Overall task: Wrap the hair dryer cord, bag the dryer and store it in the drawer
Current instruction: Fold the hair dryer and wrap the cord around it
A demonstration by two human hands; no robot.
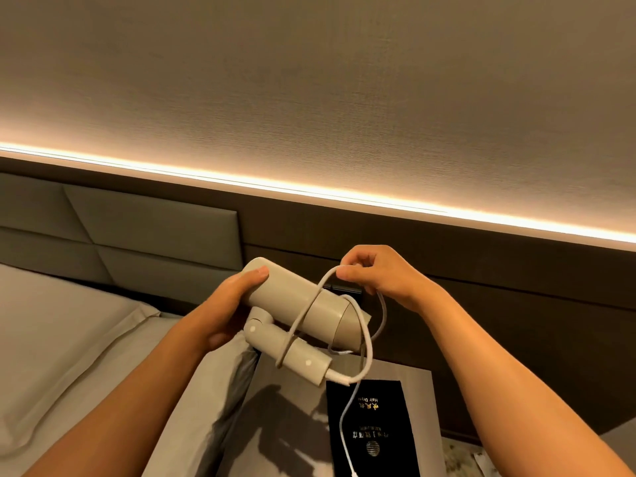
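Above the tabletop and black bag, the hair dryer is gripped by the left hand. Its cord is pinched by the right hand, looped around the dryer.

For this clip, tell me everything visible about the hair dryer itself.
The hair dryer is beige, smooth like matte plastic, with a round barrel and a handle folded at a hinge. It is held in the air, barrel tilted, above the nightstand. The left hand grips the barrel's back end. Its pale cord leaves the handle's end and loops loosely around barrel and handle; the right hand pinches it.
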